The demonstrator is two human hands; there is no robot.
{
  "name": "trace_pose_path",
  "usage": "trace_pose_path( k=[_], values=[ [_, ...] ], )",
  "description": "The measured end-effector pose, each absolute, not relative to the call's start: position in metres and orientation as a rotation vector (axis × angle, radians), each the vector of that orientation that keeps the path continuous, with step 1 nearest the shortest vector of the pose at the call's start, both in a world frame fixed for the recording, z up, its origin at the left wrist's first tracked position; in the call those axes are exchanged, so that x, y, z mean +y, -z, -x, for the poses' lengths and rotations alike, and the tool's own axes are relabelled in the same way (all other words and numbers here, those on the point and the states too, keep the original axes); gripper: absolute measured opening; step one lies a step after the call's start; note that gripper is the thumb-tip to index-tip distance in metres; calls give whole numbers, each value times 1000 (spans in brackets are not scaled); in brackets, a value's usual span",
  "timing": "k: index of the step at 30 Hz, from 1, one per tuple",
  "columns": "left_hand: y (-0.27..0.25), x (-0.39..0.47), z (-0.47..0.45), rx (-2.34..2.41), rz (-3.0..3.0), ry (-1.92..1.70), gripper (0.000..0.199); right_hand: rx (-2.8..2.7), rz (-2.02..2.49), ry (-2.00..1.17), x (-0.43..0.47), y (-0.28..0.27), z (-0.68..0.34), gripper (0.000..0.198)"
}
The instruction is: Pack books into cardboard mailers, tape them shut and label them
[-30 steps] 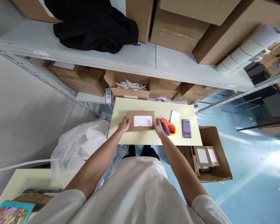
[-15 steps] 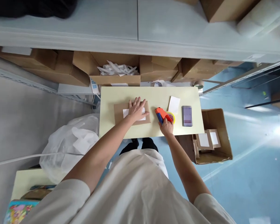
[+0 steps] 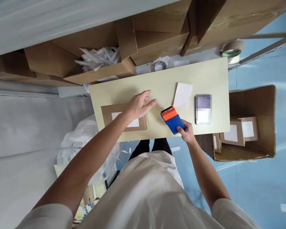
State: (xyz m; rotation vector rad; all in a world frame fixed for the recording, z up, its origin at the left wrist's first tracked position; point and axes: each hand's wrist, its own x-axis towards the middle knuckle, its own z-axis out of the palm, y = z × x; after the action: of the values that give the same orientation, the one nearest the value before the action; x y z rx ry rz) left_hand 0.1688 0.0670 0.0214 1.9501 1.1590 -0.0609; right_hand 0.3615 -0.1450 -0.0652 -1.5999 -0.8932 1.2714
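My right hand (image 3: 187,131) grips a tape dispenser (image 3: 173,120) with a blue body and an orange head, held over the front of the pale table (image 3: 157,82). Its serrated edge points toward the far left. A flat brown cardboard box (image 3: 109,114) with a white label lies on the left of the table. Above the box's right end is my left hand (image 3: 141,104), fingers stretched out and holding nothing. Whether it touches the box I cannot tell.
A white card (image 3: 183,94) and a phone (image 3: 203,109) lie to the right. Beside the table stands an open carton (image 3: 264,95) with labelled boxes inside. Tape rolls (image 3: 160,65) and more cartons (image 3: 157,44) line the shelf behind; a plastic bag (image 3: 78,143) sits at left.
My left hand has lifted from flat on the box, its fingers now pointing right. My right hand has turned the tape dispenser so its blue side shows. The view has tilted and shifted.
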Motion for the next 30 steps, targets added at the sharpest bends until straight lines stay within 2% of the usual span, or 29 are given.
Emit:
trace_pose_path(
  k=[4, 8, 14, 19, 23, 30],
  values=[
    [-14, 72, -209, 926, -1507, 350, 39, -751, 1497, -1389, -153, 75, -358, 45],
    [-3, 71, -225, 918, -1518, 436, 25, -602, 1388, -1434, -153, 80, -345, 46],
    [8, 79, -237, 1091, -1645, 664, 22, -176, 1244, -1514, -153, 82, -317, 53],
    [19, 81, -231, 1006, -1879, 977, 23, 137, 1086, -1616, -165, 88, -290, 45],
    [23, 102, -222, 907, -2295, 1148, 27, 294, 1017, -1661, -194, 96, -268, 34],
    [21, 119, -215, 763, -2588, 1425, 22, 509, 953, -1689, -222, 106, -218, 31]
  ],
)
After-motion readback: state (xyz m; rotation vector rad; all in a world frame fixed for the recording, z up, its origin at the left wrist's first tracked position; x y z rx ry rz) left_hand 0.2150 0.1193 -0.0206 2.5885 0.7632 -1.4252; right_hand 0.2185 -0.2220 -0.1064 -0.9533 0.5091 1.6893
